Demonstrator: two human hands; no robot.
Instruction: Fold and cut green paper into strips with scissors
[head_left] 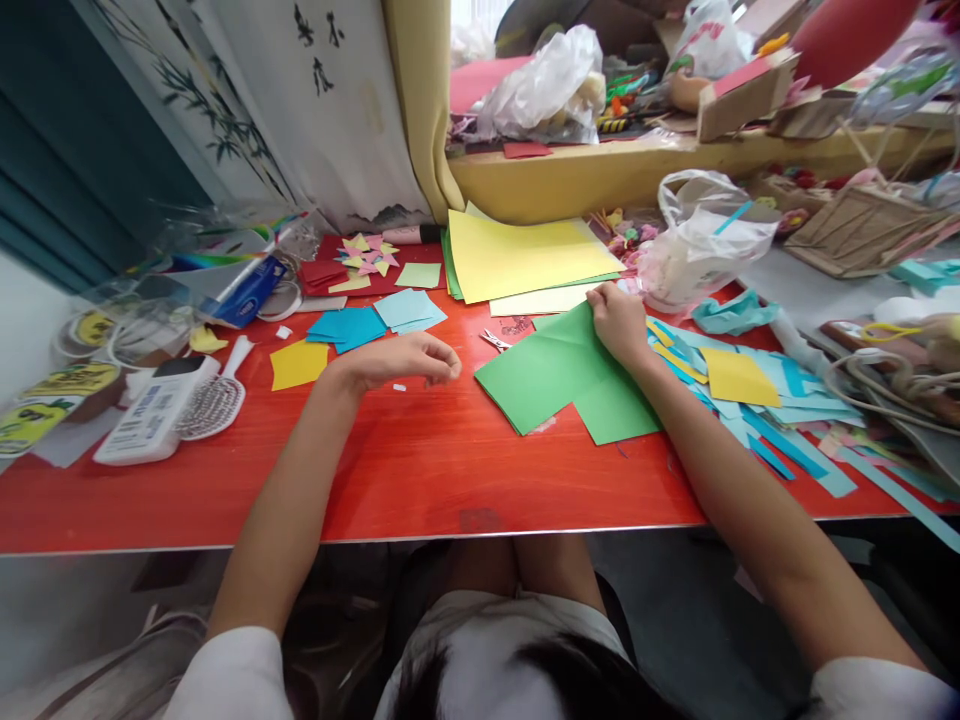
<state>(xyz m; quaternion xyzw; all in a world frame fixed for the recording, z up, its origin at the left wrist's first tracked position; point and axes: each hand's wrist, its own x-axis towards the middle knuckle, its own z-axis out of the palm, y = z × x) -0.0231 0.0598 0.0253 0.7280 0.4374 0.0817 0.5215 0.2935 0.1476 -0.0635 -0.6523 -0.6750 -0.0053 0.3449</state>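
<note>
The right hand (619, 322) is pinching the far corner of the green paper (566, 380), fingers clamped on its edge, probably pinning it flat on the red table (420, 470). The left hand (401, 362) is hovering empty just left of the sheet, fingers loosely curled together, near small scissors (495, 341) lying beside yellow sheets (525, 258)

Green paper sheet (559, 375), creased w/ visible fold lines, lies flat on the red table approx. centre-right, corners skewed to the edge. Far corner pinched by right hand (619, 322). Left hand (405, 362) rests loosely curled just left of it, not touching.
</note>
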